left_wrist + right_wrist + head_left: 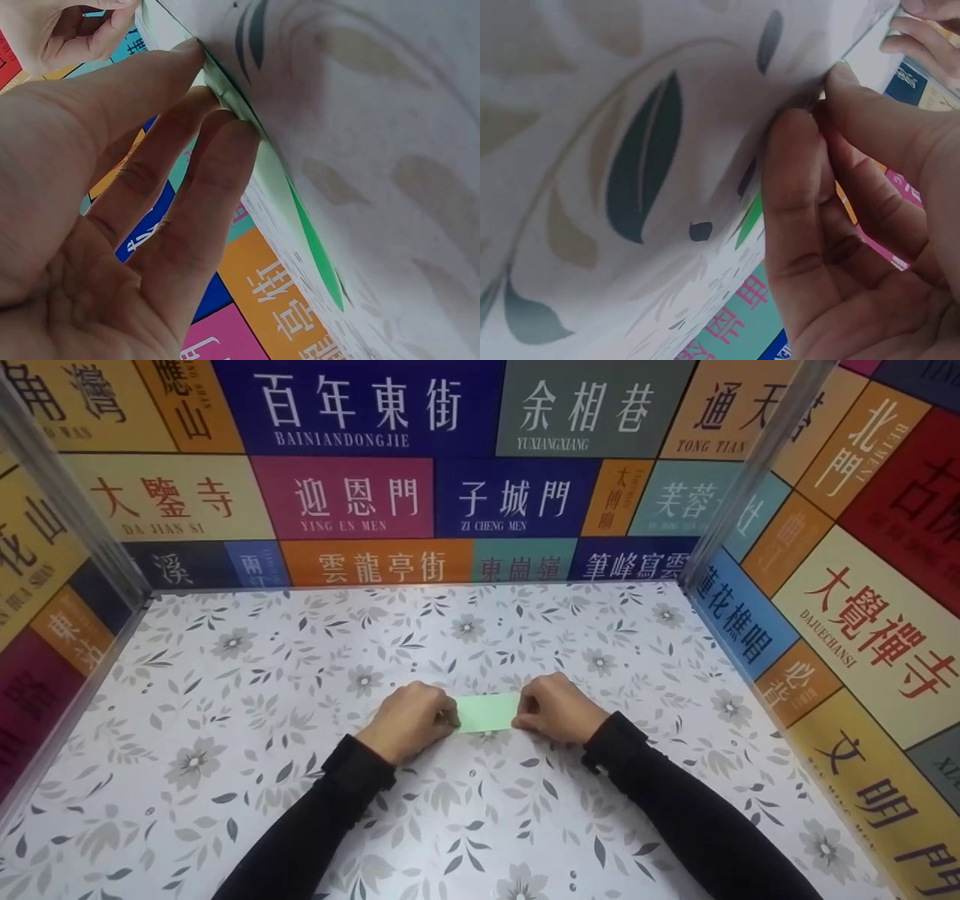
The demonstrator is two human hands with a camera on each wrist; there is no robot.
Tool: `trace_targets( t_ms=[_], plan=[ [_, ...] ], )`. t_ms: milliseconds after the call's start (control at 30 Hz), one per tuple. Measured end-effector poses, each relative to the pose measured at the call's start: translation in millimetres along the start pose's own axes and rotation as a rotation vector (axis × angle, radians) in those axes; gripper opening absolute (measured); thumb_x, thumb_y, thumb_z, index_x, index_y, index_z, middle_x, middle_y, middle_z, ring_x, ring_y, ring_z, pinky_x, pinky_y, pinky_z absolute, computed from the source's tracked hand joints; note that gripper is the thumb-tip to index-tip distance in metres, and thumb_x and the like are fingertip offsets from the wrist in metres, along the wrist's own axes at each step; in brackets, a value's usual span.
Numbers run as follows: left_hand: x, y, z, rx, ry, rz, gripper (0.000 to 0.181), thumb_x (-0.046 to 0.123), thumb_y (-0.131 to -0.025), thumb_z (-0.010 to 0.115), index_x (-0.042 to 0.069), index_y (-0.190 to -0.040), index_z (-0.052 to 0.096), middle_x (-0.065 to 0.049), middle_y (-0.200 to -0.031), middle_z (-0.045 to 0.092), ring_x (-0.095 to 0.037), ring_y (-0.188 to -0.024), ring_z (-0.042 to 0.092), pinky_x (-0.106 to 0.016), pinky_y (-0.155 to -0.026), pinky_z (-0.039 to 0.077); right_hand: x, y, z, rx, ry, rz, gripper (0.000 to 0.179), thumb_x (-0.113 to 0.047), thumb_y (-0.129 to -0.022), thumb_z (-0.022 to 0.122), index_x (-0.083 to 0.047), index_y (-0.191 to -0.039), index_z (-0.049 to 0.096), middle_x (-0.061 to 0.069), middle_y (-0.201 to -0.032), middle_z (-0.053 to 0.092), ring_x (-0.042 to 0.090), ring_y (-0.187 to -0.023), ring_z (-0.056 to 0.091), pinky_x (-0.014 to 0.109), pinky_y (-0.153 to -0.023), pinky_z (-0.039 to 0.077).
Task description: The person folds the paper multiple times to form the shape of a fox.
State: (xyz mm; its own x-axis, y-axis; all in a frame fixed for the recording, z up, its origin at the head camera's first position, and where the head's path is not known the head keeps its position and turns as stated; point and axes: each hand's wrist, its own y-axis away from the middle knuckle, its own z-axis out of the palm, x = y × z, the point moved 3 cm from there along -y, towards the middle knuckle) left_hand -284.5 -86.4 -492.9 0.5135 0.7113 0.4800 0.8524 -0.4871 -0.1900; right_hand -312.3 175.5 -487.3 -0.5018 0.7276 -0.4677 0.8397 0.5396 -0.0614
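Note:
A small pale-green sheet of paper (487,714) lies at the middle of the flower-patterned table, in the head view. My left hand (414,720) pinches its left end, thumb and fingertips down at the table. At the opposite end, my right hand (561,706) grips the paper's right edge in the same way. Close up in the left wrist view, thumb and fingertips (244,139) meet along the paper's edge, and a brighter green part (319,251) lifts from the surface. Only a green sliver (750,221) shows beside the fingers in the right wrist view.
The white tabletop (247,712) has grey flowers and leaves printed on it. Panels with colourful street-name signs (367,409) stand along the back and both sides, with clear strips (757,472) at the corners. Black sleeves (675,787) cover both forearms.

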Motion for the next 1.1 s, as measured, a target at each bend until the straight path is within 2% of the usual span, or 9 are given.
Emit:
trace_targets(
  t_ms=[100, 300, 433, 733, 867, 1000, 1100],
  plan=[
    [0.4, -0.4, 1.3, -0.004, 0.005, -0.002, 0.013, 0.001, -0.092, 0.090, 0.013, -0.097, 0.090, -0.007, -0.104, 0.089, -0.030, -0.096, 0.084, -0.051, -0.091, 0.070, 2, 1.6, 0, 0.017, -0.010, 0.020, 0.013, -0.015, -0.095, 0.096, -0.010, -0.088, 0.086, 0.000, -0.079, 0.079, 0.006, -0.068, 0.059, 0.026, -0.068, 0.052],
    [0.3, -0.3, 0.9, -0.013, -0.005, 0.001, 0.015, 0.001, -0.092, 0.089, 0.013, -0.100, 0.090, -0.007, -0.106, 0.089, -0.032, -0.099, 0.085, -0.052, -0.093, 0.070, 2, 0.3, 0, 0.048, -0.068, 0.090, 0.012, -0.020, -0.103, 0.089, -0.010, -0.098, 0.087, 0.002, -0.090, 0.084, 0.010, -0.077, 0.068, 0.035, -0.080, 0.061],
    [1.0, 0.3, 0.1, -0.011, -0.002, 0.011, 0.016, 0.002, -0.093, 0.090, 0.014, -0.104, 0.091, -0.006, -0.108, 0.090, -0.032, -0.101, 0.086, -0.053, -0.093, 0.070, 4, -0.7, -1, 0.095, -0.093, 0.126, 0.010, -0.021, -0.105, 0.088, -0.011, -0.102, 0.088, 0.003, -0.095, 0.087, 0.015, -0.084, 0.073, 0.041, -0.087, 0.064],
    [2.6, 0.2, -0.6, -0.020, 0.008, 0.008, 0.019, 0.004, -0.094, 0.092, 0.015, -0.110, 0.092, -0.006, -0.110, 0.089, -0.032, -0.105, 0.086, -0.053, -0.096, 0.070, 10, 2.1, -7, 0.168, -0.112, 0.168, 0.010, -0.019, -0.106, 0.086, -0.010, -0.107, 0.088, 0.007, -0.102, 0.087, 0.024, -0.092, 0.077, 0.045, -0.091, 0.065],
    [5.2, 0.9, 0.3, 0.009, -0.041, 0.045, 0.018, 0.004, -0.093, 0.090, 0.015, -0.106, 0.092, -0.004, -0.103, 0.086, -0.031, -0.096, 0.084, -0.052, -0.088, 0.070, 14, 2.9, -6, 0.166, -0.096, 0.194, 0.012, -0.018, -0.105, 0.087, -0.007, -0.109, 0.088, 0.010, -0.104, 0.086, 0.027, -0.097, 0.077, 0.048, -0.094, 0.065],
    [9.0, 2.3, 2.3, 0.043, -0.130, 0.084, 0.012, 0.007, -0.093, 0.088, 0.015, -0.102, 0.093, -0.004, -0.096, 0.081, -0.032, -0.086, 0.081, -0.051, -0.077, 0.069, 15, 3.5, -4, 0.151, -0.084, 0.216, 0.017, -0.018, -0.104, 0.087, -0.003, -0.112, 0.088, 0.013, -0.109, 0.084, 0.030, -0.102, 0.077, 0.050, -0.098, 0.065],
    [12.6, 2.3, 3.1, 0.032, -0.164, 0.078, 0.009, 0.011, -0.097, 0.087, 0.014, -0.104, 0.093, -0.006, -0.100, 0.081, -0.033, -0.087, 0.081, -0.052, -0.077, 0.069, 15, 4.2, -3, 0.162, -0.069, 0.228, 0.020, -0.018, -0.104, 0.087, -0.001, -0.114, 0.087, 0.016, -0.109, 0.082, 0.031, -0.100, 0.075, 0.050, -0.097, 0.064]
  ],
)
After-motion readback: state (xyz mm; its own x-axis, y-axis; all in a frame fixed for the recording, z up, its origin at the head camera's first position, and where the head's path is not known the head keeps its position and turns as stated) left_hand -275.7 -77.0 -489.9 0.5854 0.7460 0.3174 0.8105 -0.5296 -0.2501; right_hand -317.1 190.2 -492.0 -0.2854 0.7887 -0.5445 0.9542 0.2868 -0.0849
